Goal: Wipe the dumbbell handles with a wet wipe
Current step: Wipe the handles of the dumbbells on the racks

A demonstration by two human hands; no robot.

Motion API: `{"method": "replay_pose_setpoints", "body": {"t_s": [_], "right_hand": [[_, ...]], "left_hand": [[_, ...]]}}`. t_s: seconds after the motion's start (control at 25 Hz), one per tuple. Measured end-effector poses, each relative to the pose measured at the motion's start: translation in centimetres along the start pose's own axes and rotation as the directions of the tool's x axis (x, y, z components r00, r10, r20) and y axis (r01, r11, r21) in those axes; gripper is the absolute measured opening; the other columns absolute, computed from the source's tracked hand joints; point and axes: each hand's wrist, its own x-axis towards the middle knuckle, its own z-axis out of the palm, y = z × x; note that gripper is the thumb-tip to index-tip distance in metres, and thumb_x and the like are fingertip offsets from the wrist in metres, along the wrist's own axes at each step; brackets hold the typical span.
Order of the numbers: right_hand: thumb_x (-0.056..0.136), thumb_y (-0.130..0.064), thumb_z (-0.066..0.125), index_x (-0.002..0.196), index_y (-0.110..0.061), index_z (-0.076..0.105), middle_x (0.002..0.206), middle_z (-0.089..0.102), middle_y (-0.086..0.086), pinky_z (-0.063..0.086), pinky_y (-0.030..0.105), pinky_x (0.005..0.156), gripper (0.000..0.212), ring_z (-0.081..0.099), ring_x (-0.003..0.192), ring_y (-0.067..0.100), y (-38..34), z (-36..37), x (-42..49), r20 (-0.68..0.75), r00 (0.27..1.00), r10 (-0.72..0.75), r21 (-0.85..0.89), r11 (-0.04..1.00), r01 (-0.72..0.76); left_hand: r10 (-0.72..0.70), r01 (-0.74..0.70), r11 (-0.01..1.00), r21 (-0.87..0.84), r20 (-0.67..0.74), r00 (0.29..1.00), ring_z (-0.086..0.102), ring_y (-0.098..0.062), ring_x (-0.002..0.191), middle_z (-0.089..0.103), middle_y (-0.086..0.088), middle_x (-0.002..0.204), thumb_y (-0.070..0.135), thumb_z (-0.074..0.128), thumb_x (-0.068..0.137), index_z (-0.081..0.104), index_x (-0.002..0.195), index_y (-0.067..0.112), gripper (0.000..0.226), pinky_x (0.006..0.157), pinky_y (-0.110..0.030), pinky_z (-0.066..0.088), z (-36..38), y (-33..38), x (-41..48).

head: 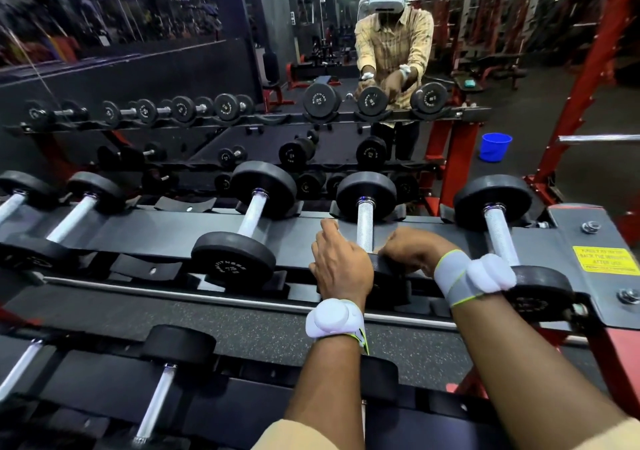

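The dumbbell (pixel 366 193) lies on the rack (pixel 173 233), just right of the frame's centre, with its knurled handle (pixel 365 224) bare. Both hands clasp its near head: the left hand (pixel 341 266) is curled over the left edge and the right hand (pixel 412 248) over the right. A neighbouring dumbbell (pixel 251 214) lies to the left. A blue bucket (pixel 495 146) stands at upper right.

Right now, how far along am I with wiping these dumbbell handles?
Done: nothing shows as wiped; no wipe is in view. In hand: the left hand and right hand grip the near end of one dumbbell, its handle bare beyond them. Left: that handle, and probably the neighbouring handles too.
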Motion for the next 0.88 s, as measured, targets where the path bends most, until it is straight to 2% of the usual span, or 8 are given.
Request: {"method": "replay_pose_setpoints", "body": {"t_s": [0.16, 0.32, 0.48, 0.6, 0.68, 0.76, 0.8, 0.88], "right_hand": [[0.095, -0.022, 0.05, 0.083, -0.017, 0.054, 0.073, 0.052, 0.003, 0.044, 0.025, 0.052, 0.014, 0.05, 0.058, 0.017, 0.0, -0.1, -0.3, 0.068, 0.998, 0.015, -0.039, 0.999, -0.013], [0.09, -0.019, 0.053, 0.097, -0.012, 0.063, 0.074, 0.058, 0.007, 0.042, 0.027, 0.055, 0.014, 0.05, 0.059, 0.018, 1.5, 0.0, 0.4, 0.04, 0.998, -0.042, 0.059, 0.997, 0.04], [0.089, 0.002, 0.051, 0.077, -0.006, 0.065, 0.063, 0.061, 0.006, 0.044, 0.025, 0.054, 0.02, 0.055, 0.057, 0.018, 2.1, 1.9, 0.8, 0.023, 0.997, -0.069, 0.386, 0.921, 0.055], [0.091, 0.003, 0.051, 0.08, -0.012, 0.061, 0.064, 0.058, 0.008, 0.039, 0.015, 0.039, 0.021, 0.052, 0.04, 0.005, 2.7, 2.2, 0.6, -0.023, 0.997, -0.067, 0.454, 0.888, 0.07], [0.09, 0.004, 0.054, 0.087, -0.011, 0.06, 0.069, 0.059, 0.012, 0.042, 0.016, 0.043, 0.016, 0.054, 0.044, 0.009, 2.6, 2.3, 0.8, -0.066, 0.996, -0.053, 0.516, 0.853, 0.08], [0.09, 0.005, 0.054, 0.091, -0.008, 0.061, 0.079, 0.061, 0.018, 0.047, 0.024, 0.055, 0.015, 0.058, 0.058, 0.019, 2.2, 2.6, 1.0, -0.002, 0.997, -0.08, 0.599, 0.798, 0.066], [0.09, 0.004, 0.055, 0.09, -0.008, 0.061, 0.08, 0.062, 0.018, 0.048, 0.025, 0.056, 0.014, 0.057, 0.059, 0.019, 2.2, 2.7, 0.8, 0.02, 0.996, -0.085, 0.584, 0.81, 0.057], [0.089, 0.004, 0.058, 0.086, -0.01, 0.059, 0.066, 0.059, 0.011, 0.043, 0.019, 0.046, 0.014, 0.053, 0.049, 0.013, 2.2, 2.0, 0.0, 0.016, 0.996, -0.087, 0.482, 0.874, 0.069]], "left_hand": [[0.0, 0.0, 1.0, 0.0, -0.004, 1.0, 0.05, -0.033, 0.107, 0.058, -0.009, 0.109, 0.005, 0.041, 0.084, 0.043, 0.115, 0.019, 0.033, 0.079, -0.048, 0.042, -0.1, 0.2, 0.0], [0.015, -0.016, 1.0, -0.006, -0.016, 1.0, 0.051, -0.032, 0.106, 0.058, -0.008, 0.107, 0.005, 0.042, 0.084, 0.043, 0.113, 0.019, 0.032, 0.078, -0.048, 0.042, 0.0, 0.0, -0.2], [0.008, -0.008, 1.0, 0.007, -0.019, 1.0, 0.051, -0.032, 0.104, 0.058, -0.007, 0.106, 0.007, 0.042, 0.083, 0.042, 0.112, 0.02, 0.032, 0.076, -0.047, 0.044, 0.1, 0.1, 0.0], [0.007, -0.007, 1.0, -0.003, -0.011, 1.0, 0.051, -0.031, 0.103, 0.058, -0.007, 0.106, 0.007, 0.042, 0.084, 0.042, 0.112, 0.02, 0.031, 0.076, -0.047, 0.043, 0.1, 0.1, -0.2], [0.026, -0.026, 1.0, -0.005, -0.007, 1.0, 0.051, -0.031, 0.104, 0.058, -0.007, 0.107, 0.007, 0.042, 0.084, 0.042, 0.113, 0.02, 0.032, 0.077, -0.047, 0.042, 0.1, 0.1, -0.3], [0.012, -0.012, 1.0, 0.006, -0.016, 1.0, 0.05, -0.031, 0.104, 0.058, -0.007, 0.106, 0.007, 0.041, 0.084, 0.042, 0.112, 0.021, 0.032, 0.077, -0.047, 0.043, -0.1, 0.1, 0.1], [0.006, -0.006, 1.0, 0.008, -0.014, 1.0, 0.05, -0.031, 0.104, 0.058, -0.006, 0.106, 0.007, 0.041, 0.084, 0.041, 0.112, 0.021, 0.031, 0.077, -0.047, 0.043, 0.0, 0.1, 0.1], [0.011, -0.011, 1.0, -0.003, -0.005, 1.0, 0.05, -0.03, 0.104, 0.058, -0.006, 0.106, 0.007, 0.041, 0.084, 0.041, 0.112, 0.021, 0.031, 0.078, -0.047, 0.043, 0.1, -0.1, -0.1]]}}
